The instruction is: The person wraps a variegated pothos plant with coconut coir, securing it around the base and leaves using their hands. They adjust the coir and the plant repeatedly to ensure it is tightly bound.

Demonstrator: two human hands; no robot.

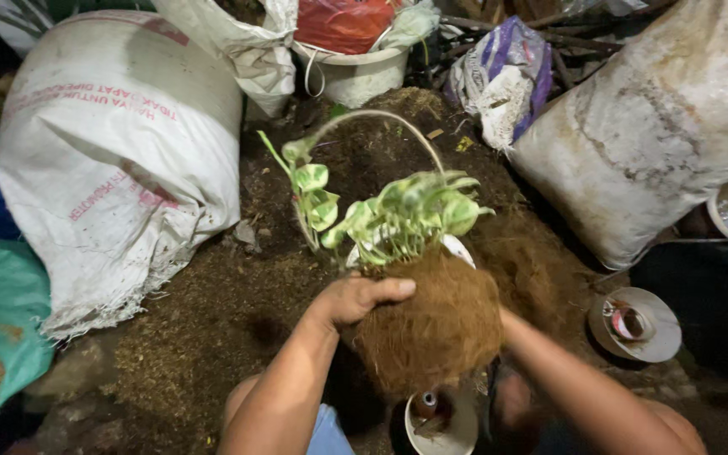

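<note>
A ball of brown coconut fibre (431, 333) wraps the roots of a small plant with green and pale variegated leaves (398, 215). A thin curved stem or wire (381, 114) arches above the leaves. My left hand (360, 297) grips the upper left side of the fibre ball, thumb across its top. My right forearm (566, 379) reaches in behind the ball from the right; the right hand itself is hidden by the ball.
Loose brown soil and fibre (212, 320) cover the ground. Big white sacks stand at left (120, 152) and right (650, 126). A white bucket (364, 72) stands at the back. A tape roll on a white lid (634, 324) lies right; a small white cup (440, 421) sits below the ball.
</note>
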